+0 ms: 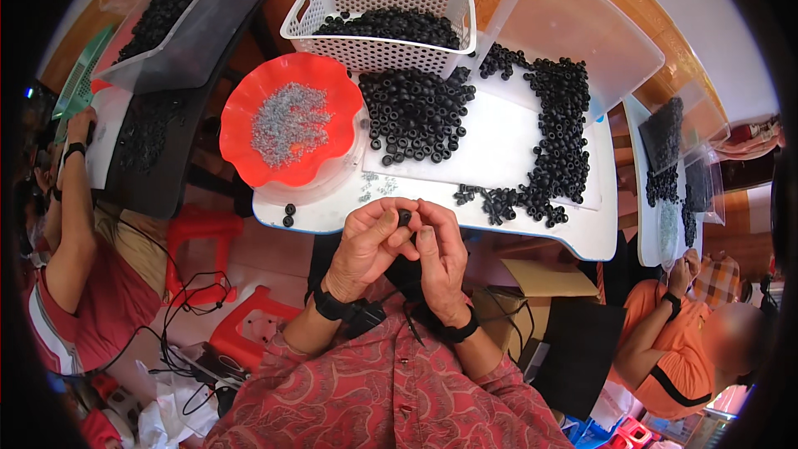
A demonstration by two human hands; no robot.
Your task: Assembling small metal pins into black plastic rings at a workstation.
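Note:
Both hands meet just off the near edge of the white table. Between thumb and fingertips, my left hand pinches a small round black plastic part. My right hand is closed against it, its thumb and fingers pressed together. Whatever those right fingertips hold, if anything, is too small to make out. Beyond the hands is a heap of the same black parts. A few tiny clear pieces lie on the table, closest to my left hand.
A red wavy-rimmed bowl holds many clear pieces. Behind stand a white perforated basket of black parts and a tipped clear bin. More black parts spread at right. People work at both sides; red stools stand left.

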